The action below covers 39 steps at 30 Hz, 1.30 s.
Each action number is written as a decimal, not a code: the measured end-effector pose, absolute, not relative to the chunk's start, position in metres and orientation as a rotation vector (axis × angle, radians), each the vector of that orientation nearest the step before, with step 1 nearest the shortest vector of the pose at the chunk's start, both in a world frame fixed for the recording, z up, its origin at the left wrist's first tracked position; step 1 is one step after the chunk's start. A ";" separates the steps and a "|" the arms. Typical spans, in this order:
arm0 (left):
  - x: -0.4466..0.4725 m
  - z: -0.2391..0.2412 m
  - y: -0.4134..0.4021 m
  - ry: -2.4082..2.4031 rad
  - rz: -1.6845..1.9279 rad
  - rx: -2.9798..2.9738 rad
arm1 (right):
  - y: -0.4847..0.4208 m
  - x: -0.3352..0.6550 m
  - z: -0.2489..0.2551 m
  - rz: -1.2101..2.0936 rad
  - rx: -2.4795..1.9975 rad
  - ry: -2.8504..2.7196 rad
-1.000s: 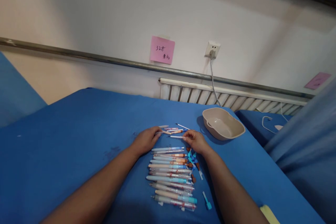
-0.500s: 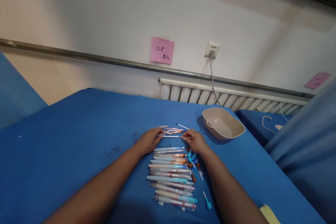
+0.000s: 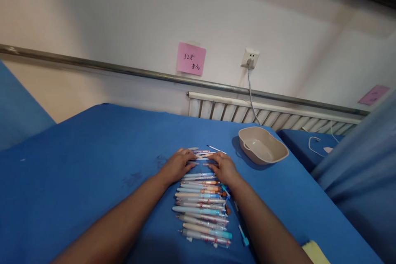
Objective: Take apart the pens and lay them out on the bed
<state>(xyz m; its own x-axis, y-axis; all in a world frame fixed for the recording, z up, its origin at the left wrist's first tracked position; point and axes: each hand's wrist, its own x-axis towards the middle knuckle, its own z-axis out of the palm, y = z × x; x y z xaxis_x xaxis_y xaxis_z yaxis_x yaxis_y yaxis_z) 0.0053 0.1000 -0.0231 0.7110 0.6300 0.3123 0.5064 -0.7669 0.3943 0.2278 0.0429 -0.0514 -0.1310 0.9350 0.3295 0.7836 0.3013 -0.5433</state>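
My left hand (image 3: 178, 166) and my right hand (image 3: 225, 168) face each other above a row of pens, fingers closed in pinches. A thin white pen refill (image 3: 202, 159) spans the short gap between them, its ends hidden by my fingers. The row of assembled-looking pens (image 3: 201, 202), with clear, peach and light-blue barrels, lies just below my hands on the blue cloth (image 3: 117, 148). Loose pen parts (image 3: 202, 152) lie just beyond my fingertips, and another white refill (image 3: 216, 149) rests at their right. Small blue and brown pieces (image 3: 227, 210) sit beside my right wrist, partly covered by it.
A beige basin (image 3: 262, 146) stands at the back right. A single blue piece (image 3: 245, 241) lies by my right forearm, and a yellow item (image 3: 315, 251) is at the lower right. Behind are a radiator (image 3: 222, 109) and a wall socket (image 3: 250, 58) with a cord.
My right hand has moved left toward my left hand, so less of the white refill shows between them. My left hand has shifted only slightly.
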 end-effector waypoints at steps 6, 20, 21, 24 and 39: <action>0.006 -0.018 0.099 1.102 0.671 2.646 | 0.036 0.227 -0.033 0.181 -1.637 -1.849; 0.007 -0.019 0.094 1.143 0.915 2.220 | 0.031 0.215 -0.035 0.630 -1.417 -2.136; 0.007 -0.016 0.092 1.115 0.905 2.190 | 0.033 0.217 -0.037 0.674 -1.406 -2.097; 0.007 -0.011 0.088 1.020 0.820 2.153 | 0.036 0.223 -0.042 0.852 -1.375 -1.933; 0.008 -0.001 0.083 0.958 0.690 2.411 | 0.045 0.222 -0.049 0.966 -1.229 -1.562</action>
